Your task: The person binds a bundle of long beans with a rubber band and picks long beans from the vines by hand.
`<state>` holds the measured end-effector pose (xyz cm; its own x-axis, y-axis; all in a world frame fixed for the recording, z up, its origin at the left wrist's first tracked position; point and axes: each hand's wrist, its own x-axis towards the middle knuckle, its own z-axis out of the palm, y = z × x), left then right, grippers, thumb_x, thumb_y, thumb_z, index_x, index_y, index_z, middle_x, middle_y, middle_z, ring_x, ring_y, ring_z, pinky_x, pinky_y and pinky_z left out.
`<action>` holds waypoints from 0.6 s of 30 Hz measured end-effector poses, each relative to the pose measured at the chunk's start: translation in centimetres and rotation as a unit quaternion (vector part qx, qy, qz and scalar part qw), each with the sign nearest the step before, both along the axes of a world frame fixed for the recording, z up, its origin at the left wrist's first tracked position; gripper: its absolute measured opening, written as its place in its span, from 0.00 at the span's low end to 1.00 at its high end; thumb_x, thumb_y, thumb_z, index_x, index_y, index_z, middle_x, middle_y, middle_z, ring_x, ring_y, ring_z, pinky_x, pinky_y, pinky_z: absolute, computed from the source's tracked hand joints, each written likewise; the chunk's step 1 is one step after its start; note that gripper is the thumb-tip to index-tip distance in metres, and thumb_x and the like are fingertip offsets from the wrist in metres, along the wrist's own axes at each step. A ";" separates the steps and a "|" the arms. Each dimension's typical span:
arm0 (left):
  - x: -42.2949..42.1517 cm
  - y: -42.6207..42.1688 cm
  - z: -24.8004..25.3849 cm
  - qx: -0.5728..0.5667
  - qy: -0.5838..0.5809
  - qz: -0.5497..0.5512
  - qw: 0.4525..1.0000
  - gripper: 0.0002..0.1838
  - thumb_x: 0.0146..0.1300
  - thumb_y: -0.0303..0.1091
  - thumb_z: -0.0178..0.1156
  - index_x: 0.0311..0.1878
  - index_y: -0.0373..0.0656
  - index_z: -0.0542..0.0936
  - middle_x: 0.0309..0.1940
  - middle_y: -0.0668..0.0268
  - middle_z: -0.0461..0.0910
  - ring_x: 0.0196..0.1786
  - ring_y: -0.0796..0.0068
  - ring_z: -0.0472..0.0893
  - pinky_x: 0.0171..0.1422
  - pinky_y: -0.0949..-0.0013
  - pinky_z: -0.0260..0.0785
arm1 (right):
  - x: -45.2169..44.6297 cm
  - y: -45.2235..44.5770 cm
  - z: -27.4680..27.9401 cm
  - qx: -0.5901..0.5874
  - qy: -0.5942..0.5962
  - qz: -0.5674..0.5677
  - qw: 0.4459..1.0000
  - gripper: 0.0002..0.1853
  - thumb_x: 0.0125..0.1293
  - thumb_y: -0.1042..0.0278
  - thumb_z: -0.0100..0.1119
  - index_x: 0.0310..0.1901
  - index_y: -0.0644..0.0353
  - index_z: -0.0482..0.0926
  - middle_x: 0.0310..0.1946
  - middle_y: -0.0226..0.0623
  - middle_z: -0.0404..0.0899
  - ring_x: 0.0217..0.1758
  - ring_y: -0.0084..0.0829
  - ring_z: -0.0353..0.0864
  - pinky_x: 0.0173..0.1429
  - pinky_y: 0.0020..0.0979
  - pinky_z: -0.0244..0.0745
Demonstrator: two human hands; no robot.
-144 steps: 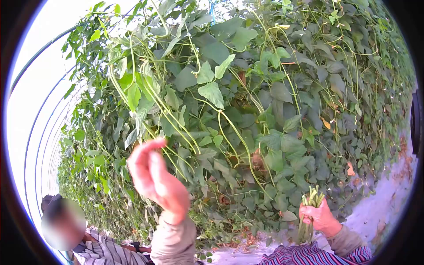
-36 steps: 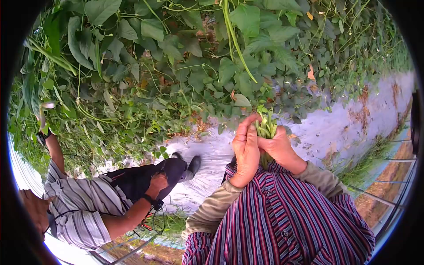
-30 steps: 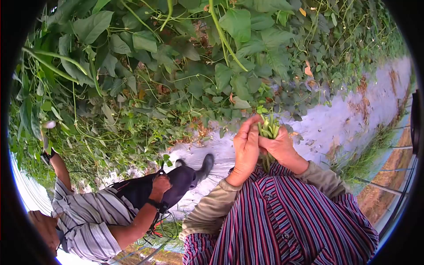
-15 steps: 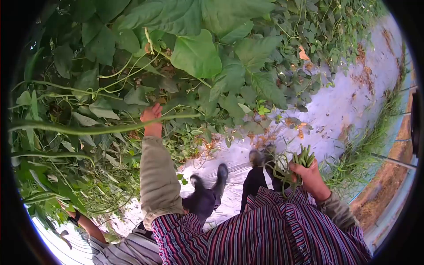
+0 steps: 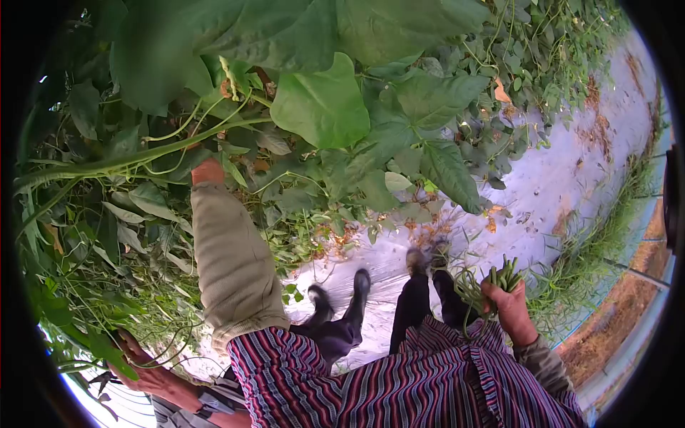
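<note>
My left hand (image 5: 207, 171) reaches in among the vine leaves at the upper left. Leaves and stems cover its fingers, so what they do is hidden. A thick green stem (image 5: 135, 155) runs across just above the wrist. On the right, my right hand (image 5: 508, 305) is closed around a bundle of long green beans (image 5: 504, 276), whose cut-looking ends stick up above the fist. The thin lower ends of the bundle curl out to the left, over the striped shirt (image 5: 407, 381).
A dense wall of leafy vines (image 5: 321, 107) fills the top and left. Pale ground sheeting (image 5: 556, 167) runs beside it to the upper right. A co-worker's arm (image 5: 160, 381) is at the lower left, dark boots (image 5: 353, 292) near the middle. Metal bars (image 5: 638, 276) stand at the right.
My hands, together around the bundle a second ago, are apart. My left hand has moved up and left, deeper into the leaves. The co-worker's arm has shifted closer at the lower left.
</note>
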<state>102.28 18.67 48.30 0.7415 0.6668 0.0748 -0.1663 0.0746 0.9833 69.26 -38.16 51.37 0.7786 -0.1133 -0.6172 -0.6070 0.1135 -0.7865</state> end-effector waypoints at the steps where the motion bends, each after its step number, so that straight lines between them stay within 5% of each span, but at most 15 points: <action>1: 0.3 0.7 0.3 -0.018 -0.005 -0.024 1.000 0.18 0.57 0.33 0.59 0.52 0.44 0.76 0.49 0.62 0.79 0.46 0.64 0.79 0.46 0.63 0.73 | 0.0 0.1 0.1 -0.002 0.000 0.001 1.000 0.05 0.56 0.73 0.58 0.25 0.62 0.74 0.17 0.29 0.72 0.14 0.21 0.69 0.20 0.24 0.64; 18: -0.9 4.6 -1.3 -0.136 -0.037 -0.222 0.965 0.15 0.60 0.38 0.59 0.51 0.56 0.76 0.53 0.73 0.76 0.50 0.66 0.77 0.51 0.58 0.72 | -1.1 1.7 0.4 0.006 0.022 0.035 0.999 0.06 0.54 0.73 0.61 0.25 0.62 0.74 0.17 0.29 0.72 0.14 0.21 0.71 0.19 0.24 0.64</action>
